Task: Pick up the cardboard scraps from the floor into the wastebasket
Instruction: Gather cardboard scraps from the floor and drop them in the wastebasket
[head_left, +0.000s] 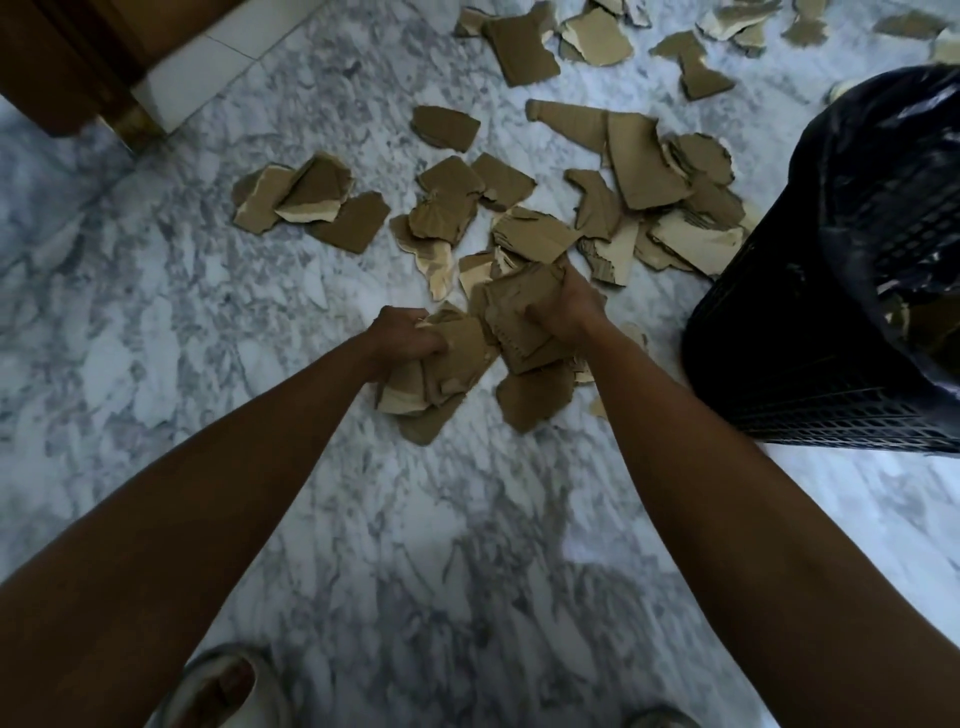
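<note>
Torn brown cardboard scraps (524, 234) lie scattered over the marble floor, from the middle of the view up to the far right. My left hand (402, 338) grips a bunch of scraps (441, 374) low over the floor. Beside it, my right hand (563, 306) clutches a stack of scraps (519, 317). The black mesh wastebasket (810, 358), lined with a dark plastic bag, stands at the right, close to my right arm. A few scraps show inside it.
A wooden furniture leg (130, 122) and a white skirting strip stand at the upper left. My sandalled foot (223, 686) shows at the bottom edge. More scraps (522, 49) lie at the top of the view.
</note>
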